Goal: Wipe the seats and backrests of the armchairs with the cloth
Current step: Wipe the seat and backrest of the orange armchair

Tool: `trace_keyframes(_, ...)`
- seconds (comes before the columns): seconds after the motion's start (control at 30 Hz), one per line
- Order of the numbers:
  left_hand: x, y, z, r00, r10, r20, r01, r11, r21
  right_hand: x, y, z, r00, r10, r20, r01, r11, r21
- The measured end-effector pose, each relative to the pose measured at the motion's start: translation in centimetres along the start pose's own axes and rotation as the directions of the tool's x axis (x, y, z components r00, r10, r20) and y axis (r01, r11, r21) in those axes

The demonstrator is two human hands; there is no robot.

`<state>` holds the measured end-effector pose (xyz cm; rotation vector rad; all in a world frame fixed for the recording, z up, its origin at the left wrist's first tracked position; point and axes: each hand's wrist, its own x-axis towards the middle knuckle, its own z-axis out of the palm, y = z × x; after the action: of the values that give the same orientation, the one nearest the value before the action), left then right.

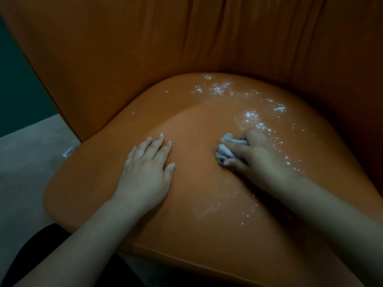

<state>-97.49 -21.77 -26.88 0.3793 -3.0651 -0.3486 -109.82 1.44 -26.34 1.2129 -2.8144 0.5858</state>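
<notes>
An orange armchair fills the view, its seat cushion (196,125) in the middle and its wrinkled backrest (186,38) behind. White powder (250,117) is scattered over the back and right of the seat, with faint smears near the front. My right hand (250,156) grips a crumpled grey-white cloth (224,151) and holds it down on the seat right of centre. My left hand (149,166) lies flat on the seat to the left, fingers straight and spread.
A pale floor (22,162) shows to the left of the chair, with a dark green wall (18,90) above it. A small white label (69,153) sticks out at the seat's left edge. Dark clothing (31,255) is at the lower left.
</notes>
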Motion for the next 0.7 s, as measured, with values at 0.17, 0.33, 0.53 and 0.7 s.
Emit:
trace_keyframes(0.17,-0.6,0.5,0.1,1.000,-0.008,-0.006,0.008,1.000,0.000,-1.0,-3.4,1.0,0.990,-0.095,0.108,0.089,0.994,0.062)
trace_keyframes(0.33,-1.1,0.6,0.1,1.000,0.020,-0.001,-0.020,1.000,-0.014,-2.4,-1.1,-0.7,0.998,0.005,0.066,-0.006,1.000,0.014)
trace_keyframes(0.53,-1.3,0.9,0.4,1.000,0.014,-0.004,-0.014,1.000,-0.014,-4.3,-4.4,0.5,0.977,-0.123,0.173,0.114,0.992,0.060)
trace_keyframes(0.7,-1.4,0.3,0.1,0.999,0.031,0.023,-0.031,0.999,-0.014,-5.1,-2.8,-0.6,0.993,-0.024,0.113,0.023,1.000,0.007)
